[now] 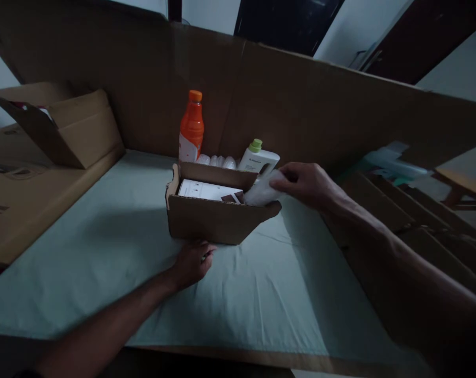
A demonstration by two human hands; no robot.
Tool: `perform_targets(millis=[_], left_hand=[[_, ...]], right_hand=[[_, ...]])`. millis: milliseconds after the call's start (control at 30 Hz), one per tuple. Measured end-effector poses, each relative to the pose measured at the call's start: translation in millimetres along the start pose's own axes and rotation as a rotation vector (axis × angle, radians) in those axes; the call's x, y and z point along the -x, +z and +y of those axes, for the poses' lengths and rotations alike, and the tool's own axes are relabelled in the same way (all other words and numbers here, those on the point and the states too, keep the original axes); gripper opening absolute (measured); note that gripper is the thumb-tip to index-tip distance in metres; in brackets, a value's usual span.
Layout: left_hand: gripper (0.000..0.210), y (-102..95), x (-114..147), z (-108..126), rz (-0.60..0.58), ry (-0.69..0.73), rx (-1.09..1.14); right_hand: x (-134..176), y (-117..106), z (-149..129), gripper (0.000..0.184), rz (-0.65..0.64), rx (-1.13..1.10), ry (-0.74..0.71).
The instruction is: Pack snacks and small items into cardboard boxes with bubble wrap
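Note:
A small open cardboard box (206, 218) stands on the pale green cloth (238, 315). Inside it lies a white carton (206, 190) with a dark brown patch at one corner. My right hand (307, 184) pinches a translucent whitish plastic piece (264, 190), which looks like packing wrap, at the box's right end. The piece's lower part is inside the box. On the cloth at the foot of the box's front wall rests my left hand (193, 264), with its fingers curled. Whether those fingers hold anything is hidden.
Behind the box stand an orange-capped bottle (192, 128), a white bottle with a green cap (257, 157) and clear plastic air cushions (218, 161). A larger open carton (80, 126) is at the left. Cardboard panels (301, 115) border the back; plastic items (395, 160) lie at the right.

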State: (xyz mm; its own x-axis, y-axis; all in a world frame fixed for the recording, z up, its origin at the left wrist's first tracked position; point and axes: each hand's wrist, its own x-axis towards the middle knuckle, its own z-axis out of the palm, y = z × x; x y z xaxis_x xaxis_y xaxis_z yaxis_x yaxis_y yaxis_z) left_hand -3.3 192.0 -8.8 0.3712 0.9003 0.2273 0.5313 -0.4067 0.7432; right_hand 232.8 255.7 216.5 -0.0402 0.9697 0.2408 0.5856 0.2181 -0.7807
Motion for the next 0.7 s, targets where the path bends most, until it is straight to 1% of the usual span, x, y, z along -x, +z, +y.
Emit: perform_targets(millis=[67,133,167,233,300,367,433,533,700], left_hand=[[0.028,3.8,3,-5,-0.007,0.040,0.002],[0.028,1.7,7,-6,-0.013,0.076,0.014],[0.028,0.0,8,-6,-0.014,0.092,0.019],[0.027,-1.8,9,-6,-0.011,0.120,0.017],[0.027,-0.4,8,-8,-0.007,0.146,0.002],[0.028,3.4,7,-10,-0.004,0.169,-0.018],[0.028,7.5,7,-13,-0.003,0.187,-0.035],[0.028,11.1,7,-16,-0.012,0.201,-0.048],[0.029,10.3,8,-15,-0.026,0.200,-0.062]], right_hand=[[-12,-3,-6,0.019,-0.039,0.470,0.019],[-15,-3,-20,0.016,-0.077,0.890,-0.006],[-15,0,-27,0.018,-0.112,1.043,-0.021],[-15,13,-41,0.023,-0.227,1.244,-0.007],[-18,30,-47,0.027,-0.364,1.319,0.034],[-22,46,-46,0.030,-0.448,1.306,0.072],[-25,55,-42,0.033,-0.444,1.262,0.067],[-26,61,-36,0.034,-0.398,1.229,0.068],[-32,74,-31,0.034,-0.481,1.182,0.087]])
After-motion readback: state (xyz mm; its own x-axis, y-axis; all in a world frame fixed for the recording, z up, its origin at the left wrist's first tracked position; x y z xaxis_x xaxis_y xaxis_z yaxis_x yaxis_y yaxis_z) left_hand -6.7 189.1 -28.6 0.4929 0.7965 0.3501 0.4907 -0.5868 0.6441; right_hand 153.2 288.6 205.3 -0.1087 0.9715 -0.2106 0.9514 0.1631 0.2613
